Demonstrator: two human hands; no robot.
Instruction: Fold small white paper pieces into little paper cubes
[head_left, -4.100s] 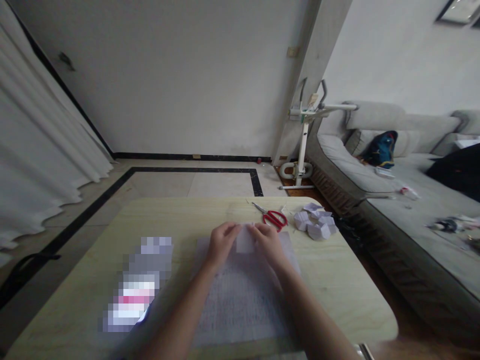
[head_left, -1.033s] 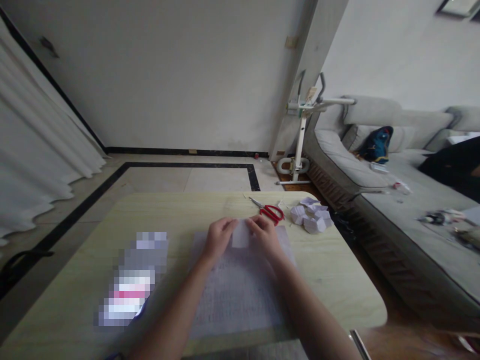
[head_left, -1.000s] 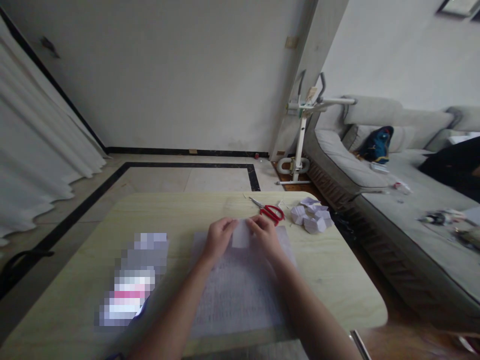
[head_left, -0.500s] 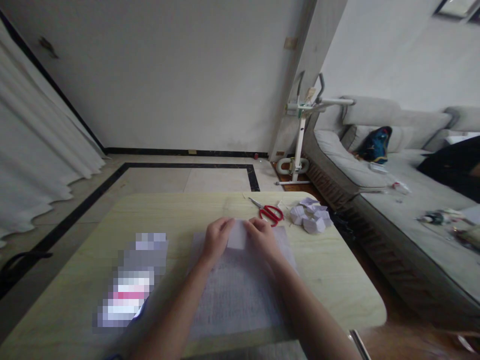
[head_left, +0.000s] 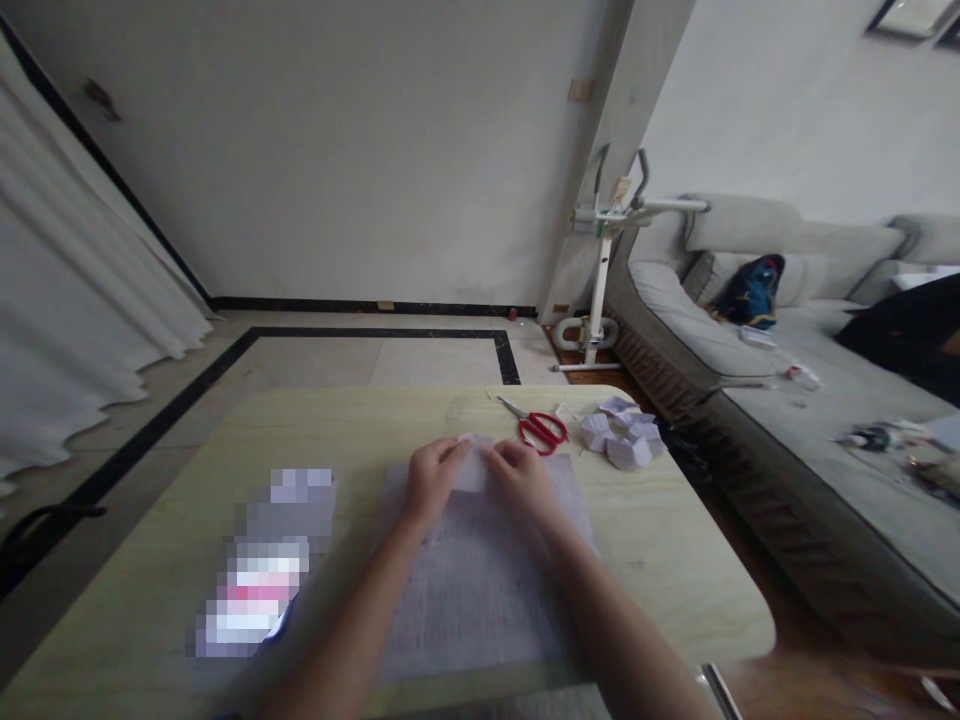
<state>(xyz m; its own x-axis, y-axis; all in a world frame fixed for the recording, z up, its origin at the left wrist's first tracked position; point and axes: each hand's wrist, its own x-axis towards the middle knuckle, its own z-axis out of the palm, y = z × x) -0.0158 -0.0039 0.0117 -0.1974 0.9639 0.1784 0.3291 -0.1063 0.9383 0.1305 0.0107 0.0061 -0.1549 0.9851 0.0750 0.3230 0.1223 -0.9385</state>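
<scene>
Both my hands pinch a small white piece of paper point(head_left: 471, 466) just above a large printed sheet point(head_left: 480, 575) on the pale wooden table point(head_left: 360, 430). My left hand point(head_left: 429, 484) grips the paper's left side and my right hand point(head_left: 516, 482) grips its right side, fingers curled and close together. The paper's top edge looks bent or folded over.
Red-handled scissors point(head_left: 538, 428) lie just beyond my right hand. A pile of folded white paper pieces point(head_left: 622, 434) sits near the table's far right edge. A blurred-out object point(head_left: 262, 570) lies to the left. A grey sofa point(head_left: 787, 380) and a white exercise machine point(head_left: 600, 290) stand to the right.
My hands have drawn closer together on the small paper, and its top edge now looks crumpled or folded where it was flat before. The view has shifted slightly.
</scene>
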